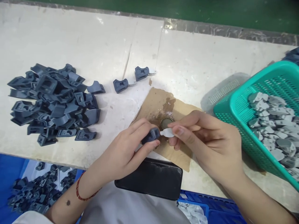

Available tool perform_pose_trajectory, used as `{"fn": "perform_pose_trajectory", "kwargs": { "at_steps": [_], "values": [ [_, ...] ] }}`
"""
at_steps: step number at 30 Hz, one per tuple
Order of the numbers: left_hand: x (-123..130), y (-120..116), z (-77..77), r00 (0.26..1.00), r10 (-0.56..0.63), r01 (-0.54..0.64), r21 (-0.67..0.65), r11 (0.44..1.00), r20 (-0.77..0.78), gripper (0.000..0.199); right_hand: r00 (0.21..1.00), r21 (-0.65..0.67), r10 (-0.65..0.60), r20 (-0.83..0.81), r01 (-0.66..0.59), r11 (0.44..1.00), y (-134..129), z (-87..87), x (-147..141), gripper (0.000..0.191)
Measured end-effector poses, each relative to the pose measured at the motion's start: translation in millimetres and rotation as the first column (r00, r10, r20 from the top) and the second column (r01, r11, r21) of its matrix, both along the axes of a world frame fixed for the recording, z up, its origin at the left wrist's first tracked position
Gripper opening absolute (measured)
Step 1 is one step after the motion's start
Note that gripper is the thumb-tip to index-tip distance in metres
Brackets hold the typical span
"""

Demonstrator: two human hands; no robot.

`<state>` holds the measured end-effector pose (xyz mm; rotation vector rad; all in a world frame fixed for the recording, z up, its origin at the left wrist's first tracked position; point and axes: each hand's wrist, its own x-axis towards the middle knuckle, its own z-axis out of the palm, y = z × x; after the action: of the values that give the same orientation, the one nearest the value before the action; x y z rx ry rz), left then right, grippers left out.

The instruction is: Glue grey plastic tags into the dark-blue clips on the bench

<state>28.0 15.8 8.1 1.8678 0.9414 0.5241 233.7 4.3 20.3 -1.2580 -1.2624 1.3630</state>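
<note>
My left hand (pixel 130 149) grips a dark grey plastic part (pixel 151 135) between thumb and fingers. In my right hand (pixel 205 140), thumb and fingertips pinch a small light grey piece (pixel 167 133), whose narrow end meets the right side of the dark part. Both hands are above a sheet of brown paper (pixel 184 155) with a wet, stained patch and a round greyish disc (pixel 166 123). Beyond the hands lie two dark parts, one (pixel 141 73) and another (pixel 121 85), each with a light piece at its right end.
A heap of dark parts (pixel 58 109) covers the table's left side. At right stands a green basket (pixel 235 109) of light grey pieces (pixel 275 124). A black phone (pixel 151 179) lies at the near edge. Below are a blue container (pixel 11 171) of dark parts and a bin of white pieces (pixel 192 213).
</note>
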Motion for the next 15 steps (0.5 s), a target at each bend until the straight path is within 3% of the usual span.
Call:
{"fn": "perform_pose_trajectory", "kwargs": {
  "at_steps": [6,15],
  "values": [
    [0.4,0.4,0.8,1.000,-0.019,0.019,-0.029,0.999,0.005,0.007,0.997,-0.018,0.017,0.077,-0.015,1.000,-1.0,-2.4,0.5,0.010],
    [2.1,1.8,2.0,0.999,-0.035,0.033,-0.044,0.998,-0.038,0.013,0.948,0.145,0.059,0.312,-0.109,0.983,-0.2,-5.2,1.8,0.013]
  ]
}}
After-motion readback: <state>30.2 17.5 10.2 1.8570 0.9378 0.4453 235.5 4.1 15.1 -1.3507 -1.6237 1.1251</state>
